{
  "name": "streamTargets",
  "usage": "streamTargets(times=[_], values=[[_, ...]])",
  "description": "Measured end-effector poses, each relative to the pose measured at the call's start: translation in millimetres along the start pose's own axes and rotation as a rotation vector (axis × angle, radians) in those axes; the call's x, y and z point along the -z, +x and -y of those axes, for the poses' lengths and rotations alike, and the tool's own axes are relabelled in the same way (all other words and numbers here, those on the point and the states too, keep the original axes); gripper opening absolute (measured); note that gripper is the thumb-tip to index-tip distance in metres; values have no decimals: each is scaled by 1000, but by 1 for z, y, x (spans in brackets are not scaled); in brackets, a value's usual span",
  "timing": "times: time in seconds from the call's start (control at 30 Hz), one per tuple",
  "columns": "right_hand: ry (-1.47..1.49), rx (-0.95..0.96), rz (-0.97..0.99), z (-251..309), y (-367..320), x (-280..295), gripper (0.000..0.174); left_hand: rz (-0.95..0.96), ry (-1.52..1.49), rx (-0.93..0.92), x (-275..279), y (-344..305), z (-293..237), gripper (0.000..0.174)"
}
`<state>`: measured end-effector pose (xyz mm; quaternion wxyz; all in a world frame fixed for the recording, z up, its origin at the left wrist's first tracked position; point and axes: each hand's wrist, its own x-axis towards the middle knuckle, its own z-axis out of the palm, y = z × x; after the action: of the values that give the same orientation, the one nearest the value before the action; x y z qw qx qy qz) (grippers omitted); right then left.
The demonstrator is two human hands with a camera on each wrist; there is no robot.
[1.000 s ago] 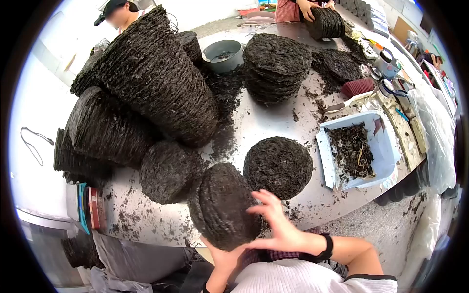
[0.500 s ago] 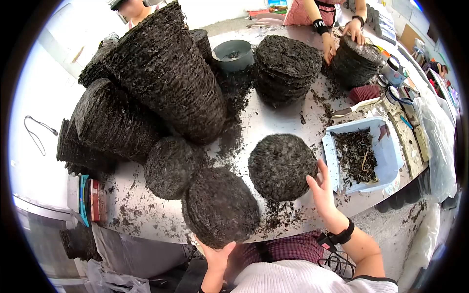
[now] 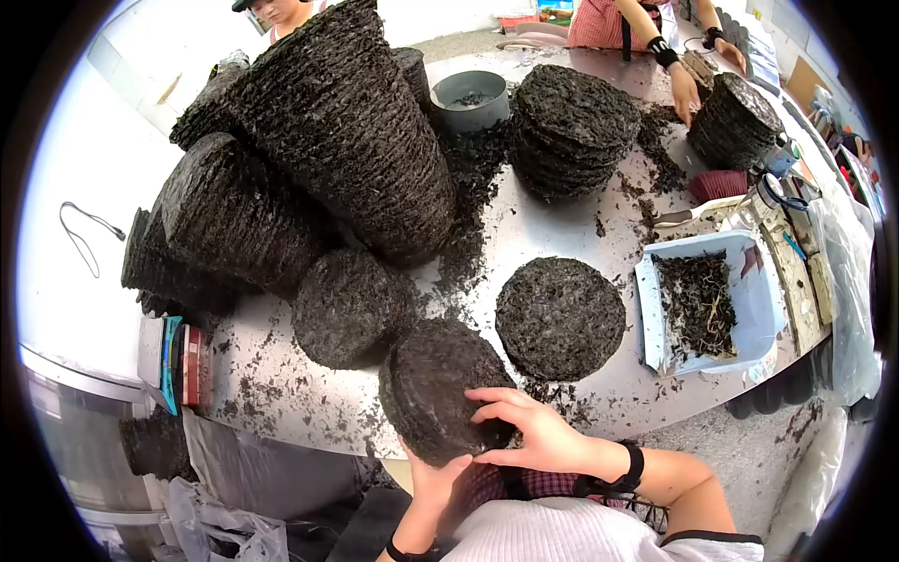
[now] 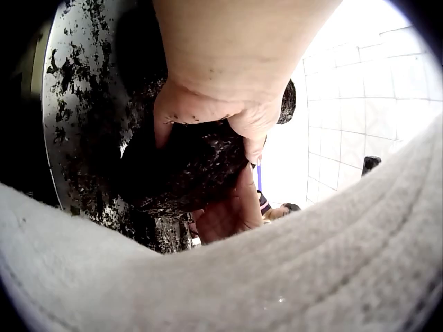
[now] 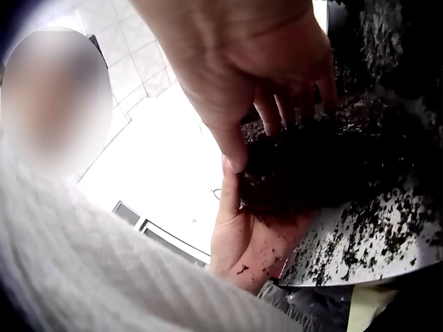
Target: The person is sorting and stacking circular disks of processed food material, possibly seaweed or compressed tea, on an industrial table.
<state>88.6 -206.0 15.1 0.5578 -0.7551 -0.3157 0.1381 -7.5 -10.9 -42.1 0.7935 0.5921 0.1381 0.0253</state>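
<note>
A short stack of round, dark dried seaweed cakes (image 3: pixel 431 379) is tilted up over the table's near edge. My left hand (image 3: pixel 438 482) holds its near rim from below, thumb over the edge. My right hand (image 3: pixel 543 438) grips the same rim on the right, fingers spread over the upper face and thumb at the edge. In the right wrist view, the right thumb (image 5: pixel 237 155) meets the left hand (image 5: pixel 246 245) at the rim. A flat round cake (image 3: pixel 560 320) lies on the table just beyond my right hand. Another cake pile (image 3: pixel 351 309) stands to the left.
Tall leaning stacks (image 3: pixel 346 140) fill the left side. Farther back are a grey bowl (image 3: pixel 471 101) and a cake stack (image 3: pixel 576 131). A blue tub (image 3: pixel 758 323) of seaweed scraps stands right. Across the table, another person's hand (image 3: pixel 685 94) is near a stack (image 3: pixel 735 122).
My right hand left the held stack, touched the flat cake's right edge, then came back to the stack. The left hand kept its hold. Across the table, the other person's stack moved right.
</note>
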Motion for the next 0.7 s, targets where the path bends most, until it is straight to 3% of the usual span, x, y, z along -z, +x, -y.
streamTargets(times=[0.03,0.17,0.23,0.3,0.37,0.4,0.5,0.57,0.63,0.7], values=[[70,-41,27,0,0,2,46,-16,15,-13,1,1,2,95],[10,-78,-250,2,-11,16,38,-100,-22,8,2,1,0,94],[-47,-279,-510,3,-19,31,31,-121,-40,14,8,-1,-1,93],[394,-344,-803,-32,-27,42,28,-116,-78,-6,6,-2,-6,87],[554,-419,-923,-44,-38,55,26,-127,-60,-33,3,-2,-11,78],[525,-296,-902,-38,-35,53,26,-108,-68,-9,1,-1,-12,82],[139,-341,-633,-9,-42,34,29,-76,-70,26,-6,2,-14,92],[21,-75,-352,5,-23,22,40,-88,-44,-5,-15,3,-11,93],[-173,59,-163,6,-12,10,48,-127,-72,-17,-17,4,-11,95],[-246,41,-87,13,-6,1,49,-143,-109,-38,-17,1,-12,95]])
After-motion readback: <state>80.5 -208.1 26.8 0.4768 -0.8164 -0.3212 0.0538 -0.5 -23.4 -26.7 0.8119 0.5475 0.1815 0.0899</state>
